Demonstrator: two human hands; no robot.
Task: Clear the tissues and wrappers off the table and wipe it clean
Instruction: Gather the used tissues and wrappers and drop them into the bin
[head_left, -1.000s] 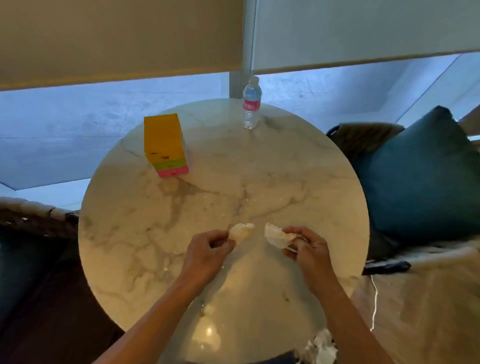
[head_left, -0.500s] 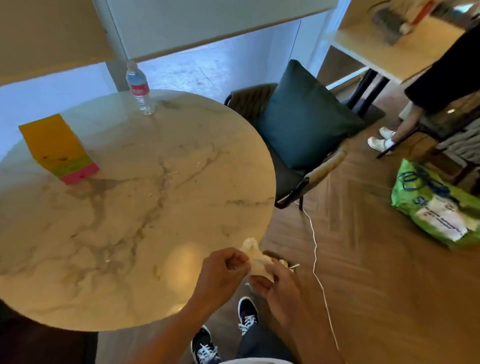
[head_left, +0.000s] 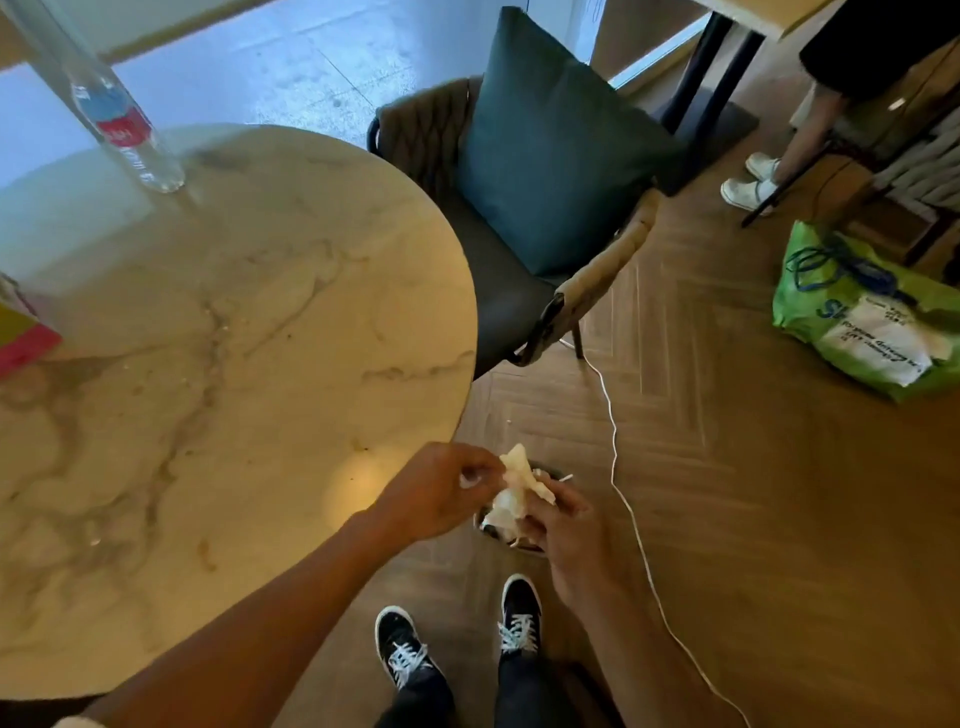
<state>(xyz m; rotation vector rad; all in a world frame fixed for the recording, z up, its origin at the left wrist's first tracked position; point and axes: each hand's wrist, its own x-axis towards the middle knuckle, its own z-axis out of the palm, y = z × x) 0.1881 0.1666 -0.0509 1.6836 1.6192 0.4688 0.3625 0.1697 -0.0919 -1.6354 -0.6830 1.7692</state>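
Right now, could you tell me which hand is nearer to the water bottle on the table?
Left. The left hand is at the table's near edge, on the water bottle side; the right hand is off the table over the floor, farther away, holding the crumpled tissues.

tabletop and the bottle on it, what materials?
Tabletop: looks like polished marble or a marble-look slab; grey-brown veins on cream, glossy lamp reflection. Bottle: clear thin plastic, by the see-through ribbed wall, with a red label.

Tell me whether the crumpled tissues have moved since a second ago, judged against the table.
Yes. The crumpled tissues, gripped by the left hand and right hand, were over the marble table near its front edge; now they are past its rim, over the floor.
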